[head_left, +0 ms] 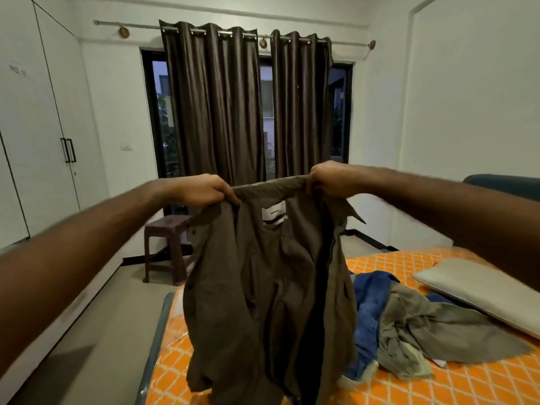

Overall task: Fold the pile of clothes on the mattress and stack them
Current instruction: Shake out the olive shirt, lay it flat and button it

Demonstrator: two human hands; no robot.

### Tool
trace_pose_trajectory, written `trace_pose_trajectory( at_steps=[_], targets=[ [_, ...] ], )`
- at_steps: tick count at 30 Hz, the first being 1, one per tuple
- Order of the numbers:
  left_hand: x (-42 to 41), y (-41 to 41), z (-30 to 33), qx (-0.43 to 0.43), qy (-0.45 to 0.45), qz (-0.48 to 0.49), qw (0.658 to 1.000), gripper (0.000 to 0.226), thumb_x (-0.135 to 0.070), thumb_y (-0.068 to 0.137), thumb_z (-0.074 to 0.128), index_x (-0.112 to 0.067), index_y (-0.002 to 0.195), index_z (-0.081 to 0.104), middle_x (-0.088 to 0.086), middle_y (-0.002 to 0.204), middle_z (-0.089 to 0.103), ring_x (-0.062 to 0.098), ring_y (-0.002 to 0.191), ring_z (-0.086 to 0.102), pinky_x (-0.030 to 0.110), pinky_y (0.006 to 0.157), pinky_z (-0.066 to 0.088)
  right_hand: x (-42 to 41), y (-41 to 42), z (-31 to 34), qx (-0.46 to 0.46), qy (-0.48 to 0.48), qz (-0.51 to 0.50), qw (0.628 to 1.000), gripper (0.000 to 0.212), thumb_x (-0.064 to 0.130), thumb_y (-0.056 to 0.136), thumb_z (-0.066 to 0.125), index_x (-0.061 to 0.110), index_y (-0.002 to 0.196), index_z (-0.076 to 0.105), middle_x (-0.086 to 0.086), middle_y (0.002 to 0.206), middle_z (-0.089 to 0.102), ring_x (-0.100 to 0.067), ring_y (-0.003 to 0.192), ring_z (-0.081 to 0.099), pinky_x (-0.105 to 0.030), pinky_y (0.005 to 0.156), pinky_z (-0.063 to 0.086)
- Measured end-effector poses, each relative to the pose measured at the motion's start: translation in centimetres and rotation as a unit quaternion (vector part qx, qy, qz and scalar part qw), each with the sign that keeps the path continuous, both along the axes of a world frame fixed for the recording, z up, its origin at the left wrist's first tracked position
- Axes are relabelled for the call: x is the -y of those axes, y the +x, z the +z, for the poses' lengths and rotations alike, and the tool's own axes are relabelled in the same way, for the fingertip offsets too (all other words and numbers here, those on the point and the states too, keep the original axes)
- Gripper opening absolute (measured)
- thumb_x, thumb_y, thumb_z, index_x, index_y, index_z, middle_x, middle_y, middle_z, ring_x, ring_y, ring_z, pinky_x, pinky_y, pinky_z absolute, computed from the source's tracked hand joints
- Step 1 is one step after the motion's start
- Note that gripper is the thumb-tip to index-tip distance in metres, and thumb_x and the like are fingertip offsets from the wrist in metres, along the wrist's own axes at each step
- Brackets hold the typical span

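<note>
Nothing looks folded or stacked yet: the orange mattress carries only a loose heap, a grey-green garment over a blue one, beside a pillow. Above the mattress edge hangs a brown shirt, held up by its collar, the left hand and right hand each gripping one end. Behind stand dark curtains, a white wardrobe and a small stool.

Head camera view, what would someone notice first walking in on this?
A brown shirt held up mid-frame, the left hand and right hand gripping its collar. Behind it, right, blue and olive clothes lie crumpled on the orange mattress; dark curtains cover the window.
</note>
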State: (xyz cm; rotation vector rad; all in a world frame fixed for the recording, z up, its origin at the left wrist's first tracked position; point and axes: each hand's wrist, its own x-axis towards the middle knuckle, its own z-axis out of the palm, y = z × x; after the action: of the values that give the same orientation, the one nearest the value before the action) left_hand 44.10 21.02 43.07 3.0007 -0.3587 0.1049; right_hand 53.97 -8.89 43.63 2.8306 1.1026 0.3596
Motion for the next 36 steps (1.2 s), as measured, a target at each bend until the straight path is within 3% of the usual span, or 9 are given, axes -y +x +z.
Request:
trace_pose_trajectory(
  at_steps=[2, 4, 8, 10, 16, 19, 24, 30, 36],
  targets=[
    [-1.3, -0.6, -0.8, -0.042, 0.056, -0.052, 0.996, 0.049, -0.002, 0.101, 0.041, -0.033, 0.134, 0.061, -0.007, 0.132, 0.057, 0.005, 0.112, 0.055, 0.016, 0.091, 0.046, 1.7, -0.3, -0.6, -0.035, -0.049, 0.066, 0.996, 0.038, 0.006, 0.100, 0.049, 0.028, 0.130, 0.059, 0.004, 0.121, 0.045, -0.018, 0.109, 0.051, -0.033, 0.089, 0.052],
    [-2.0, -0.9, -1.5, 0.023, 0.231, -0.103, 0.967, 0.051, -0.007, 0.098, 0.052, -0.036, 0.141, 0.053, -0.011, 0.132, 0.056, 0.003, 0.116, 0.052, 0.017, 0.095, 0.045, 2.5, -0.8, -1.4, -0.027, -0.106, 0.119, 0.987, 0.050, 0.004, 0.096, 0.055, 0.026, 0.140, 0.050, 0.004, 0.126, 0.041, -0.019, 0.115, 0.048, -0.032, 0.091, 0.053],
    [-1.7, -1.2, -2.5, 0.154, 0.513, -0.193, 0.822, 0.044, -0.033, 0.097, 0.061, -0.038, 0.140, 0.051, -0.012, 0.119, 0.062, 0.008, 0.110, 0.058, 0.023, 0.093, 0.044, 2.9, -1.8, -2.8, 0.219, -0.284, 0.206, 0.911, 0.055, 0.014, 0.093, 0.065, 0.023, 0.145, 0.048, 0.002, 0.135, 0.047, -0.016, 0.117, 0.049, -0.024, 0.087, 0.043],
    [-1.0, -1.2, -2.8, 0.166, 0.532, -0.205, 0.804, 0.034, -0.034, 0.096, 0.060, -0.034, 0.130, 0.058, -0.010, 0.112, 0.062, 0.008, 0.104, 0.058, 0.024, 0.089, 0.043, 2.6, -1.9, -3.4, 0.305, -0.293, 0.263, 0.867, 0.045, 0.022, 0.092, 0.069, 0.025, 0.136, 0.058, 0.004, 0.128, 0.055, -0.015, 0.109, 0.054, -0.027, 0.084, 0.045],
    [-0.8, 0.4, 0.1, 0.283, 0.264, -0.035, 0.922, 0.038, -0.050, 0.100, 0.038, -0.028, 0.106, 0.068, -0.010, 0.094, 0.063, 0.011, 0.087, 0.061, 0.042, 0.092, 0.045, 0.1, -1.3, -0.2, 0.114, -0.120, 0.145, 0.975, 0.025, 0.032, 0.101, 0.054, 0.029, 0.123, 0.065, 0.007, 0.111, 0.061, -0.013, 0.107, 0.057, -0.036, 0.092, 0.052],
    [-1.1, 1.6, 1.6, 0.311, 0.175, 0.042, 0.933, 0.037, -0.049, 0.102, 0.044, -0.023, 0.100, 0.071, -0.007, 0.085, 0.058, 0.013, 0.080, 0.058, 0.045, 0.089, 0.049, -0.2, 0.4, 2.3, -0.007, 0.029, 0.121, 0.992, 0.017, 0.027, 0.102, 0.056, 0.029, 0.115, 0.066, 0.010, 0.105, 0.059, -0.008, 0.097, 0.056, -0.038, 0.093, 0.051],
    [-0.5, 2.3, 1.3, 0.373, -0.061, 0.019, 0.926, 0.017, -0.029, 0.099, 0.060, -0.015, 0.094, 0.068, -0.007, 0.081, 0.057, 0.003, 0.073, 0.057, 0.023, 0.067, 0.049, -0.1, 0.7, 2.2, -0.111, 0.209, 0.134, 0.962, 0.014, 0.027, 0.103, 0.053, 0.030, 0.103, 0.067, 0.008, 0.100, 0.066, -0.007, 0.096, 0.062, -0.023, 0.081, 0.046],
    [2.1, 3.1, -0.2, 0.409, -0.265, -0.021, 0.873, 0.013, -0.017, 0.094, 0.068, -0.007, 0.095, 0.059, 0.005, 0.091, 0.064, 0.015, 0.083, 0.062, 0.030, 0.073, 0.050, -1.9, 1.6, 1.1, -0.042, 0.410, 0.137, 0.901, 0.018, 0.024, 0.105, 0.052, 0.017, 0.099, 0.067, 0.003, 0.094, 0.065, -0.009, 0.090, 0.063, -0.026, 0.078, 0.050],
    [1.3, 2.3, -0.3, 0.436, -0.264, -0.056, 0.859, 0.017, -0.021, 0.099, 0.060, -0.017, 0.107, 0.045, -0.002, 0.099, 0.055, 0.004, 0.087, 0.057, 0.024, 0.075, 0.050, -1.1, 1.0, 0.8, -0.243, 0.433, 0.245, 0.833, 0.024, 0.021, 0.107, 0.044, 0.007, 0.114, 0.062, -0.003, 0.100, 0.065, -0.017, 0.096, 0.066, -0.031, 0.085, 0.056]
  ],
)
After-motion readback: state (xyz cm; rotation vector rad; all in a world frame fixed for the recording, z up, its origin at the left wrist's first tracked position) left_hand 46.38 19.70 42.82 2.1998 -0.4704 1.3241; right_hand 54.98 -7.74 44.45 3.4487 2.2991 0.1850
